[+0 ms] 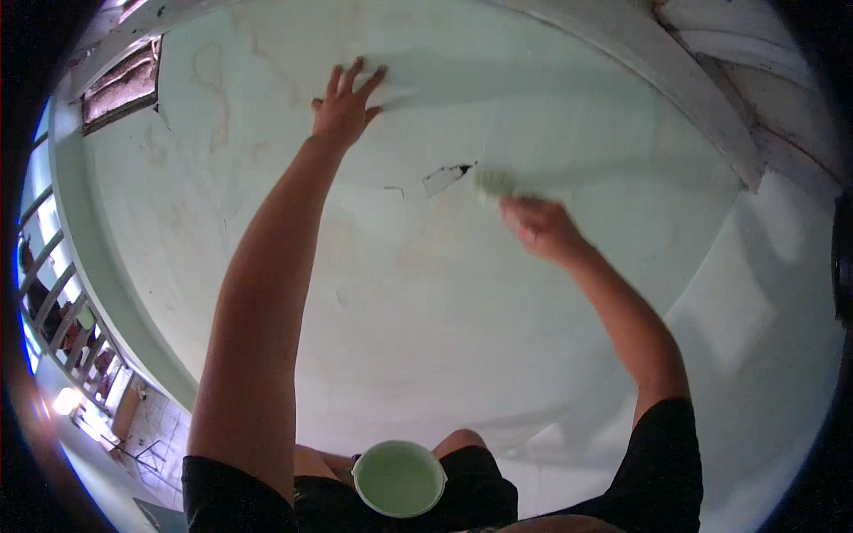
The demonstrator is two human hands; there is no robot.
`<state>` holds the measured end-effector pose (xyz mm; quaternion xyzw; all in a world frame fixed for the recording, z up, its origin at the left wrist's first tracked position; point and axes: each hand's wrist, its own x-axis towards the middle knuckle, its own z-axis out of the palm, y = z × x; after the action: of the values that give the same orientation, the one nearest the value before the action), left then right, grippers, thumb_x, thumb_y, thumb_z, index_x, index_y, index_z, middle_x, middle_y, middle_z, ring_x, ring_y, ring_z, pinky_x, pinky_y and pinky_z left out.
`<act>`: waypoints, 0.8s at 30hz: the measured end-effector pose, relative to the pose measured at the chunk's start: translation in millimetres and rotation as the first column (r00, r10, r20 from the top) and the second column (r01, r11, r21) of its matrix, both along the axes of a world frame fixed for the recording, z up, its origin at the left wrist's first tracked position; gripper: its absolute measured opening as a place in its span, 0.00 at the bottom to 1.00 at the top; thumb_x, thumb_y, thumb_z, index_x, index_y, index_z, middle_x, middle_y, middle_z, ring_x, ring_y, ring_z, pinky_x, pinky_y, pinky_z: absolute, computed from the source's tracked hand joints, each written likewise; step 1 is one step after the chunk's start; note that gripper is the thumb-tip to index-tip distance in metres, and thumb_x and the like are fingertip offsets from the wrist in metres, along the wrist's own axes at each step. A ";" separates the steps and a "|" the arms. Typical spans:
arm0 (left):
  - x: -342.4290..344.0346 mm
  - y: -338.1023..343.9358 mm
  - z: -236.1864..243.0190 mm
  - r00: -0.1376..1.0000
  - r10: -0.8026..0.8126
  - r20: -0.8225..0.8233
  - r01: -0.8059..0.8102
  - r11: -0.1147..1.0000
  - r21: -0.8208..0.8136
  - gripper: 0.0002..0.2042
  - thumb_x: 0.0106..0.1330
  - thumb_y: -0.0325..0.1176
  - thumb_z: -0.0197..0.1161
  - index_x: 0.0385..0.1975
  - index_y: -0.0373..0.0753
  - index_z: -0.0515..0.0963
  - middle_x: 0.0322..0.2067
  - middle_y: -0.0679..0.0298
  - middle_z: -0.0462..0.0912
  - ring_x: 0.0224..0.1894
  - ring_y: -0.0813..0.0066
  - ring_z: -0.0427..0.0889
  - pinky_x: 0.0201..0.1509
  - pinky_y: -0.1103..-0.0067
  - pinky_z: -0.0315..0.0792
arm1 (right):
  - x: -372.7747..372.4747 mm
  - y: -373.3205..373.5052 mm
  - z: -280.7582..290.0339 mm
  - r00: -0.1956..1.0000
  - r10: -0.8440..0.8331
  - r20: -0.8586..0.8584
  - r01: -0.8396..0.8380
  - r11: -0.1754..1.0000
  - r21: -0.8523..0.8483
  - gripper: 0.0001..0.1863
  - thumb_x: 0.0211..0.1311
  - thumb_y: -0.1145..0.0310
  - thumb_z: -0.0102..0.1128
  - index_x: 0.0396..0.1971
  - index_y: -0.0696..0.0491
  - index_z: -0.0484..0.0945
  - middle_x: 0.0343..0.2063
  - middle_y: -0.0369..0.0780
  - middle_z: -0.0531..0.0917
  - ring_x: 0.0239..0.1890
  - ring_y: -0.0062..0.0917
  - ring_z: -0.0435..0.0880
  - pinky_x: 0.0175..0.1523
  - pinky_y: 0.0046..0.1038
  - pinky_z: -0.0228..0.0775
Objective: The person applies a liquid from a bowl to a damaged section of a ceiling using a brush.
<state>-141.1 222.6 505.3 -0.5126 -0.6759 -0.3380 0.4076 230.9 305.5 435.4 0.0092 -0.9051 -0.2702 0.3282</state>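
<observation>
My left hand (pixel 345 108) lies against a pale green wall (pixel 409 258) with its fingers spread, holding nothing. Lower and to the right, my right hand (pixel 540 228) is closed around a paintbrush. The brush's pale green bristle head (pixel 493 183) is at the wall, somewhat blurred, and the hand covers the handle. Just left of the bristles, the wall has a dark-edged chipped patch (pixel 447 178). A round bucket (pixel 399 514) of light green paint (pixel 400 478) sits low in the view, between my legs.
A slatted opening (pixel 123 84) breaks the wall at upper left. On the left, railings (pixel 62 298) border a lower tiled floor (pixel 158 435) with a bright lamp (pixel 67 401) nearby. A beam (pixel 640 67) crosses the upper right, and a whitish wall (pixel 764 329) stands at right.
</observation>
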 end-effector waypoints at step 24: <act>11.4 -1.4 0.8 1.000 -0.003 -0.024 0.004 1.000 0.022 0.32 0.61 0.47 0.61 0.65 0.70 0.54 0.69 0.69 0.48 0.70 0.57 0.48 0.51 0.50 0.67 | -21.9 9.7 174.2 0.890 0.001 -0.455 0.175 0.922 0.344 0.20 0.49 0.82 0.59 0.44 0.52 0.77 0.49 0.39 0.79 0.53 0.32 0.77 0.55 0.31 0.73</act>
<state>-129.7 221.1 506.1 -0.5133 -0.6661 -0.3400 0.4210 209.0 315.2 609.6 -0.0319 -0.7359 -0.4482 0.5066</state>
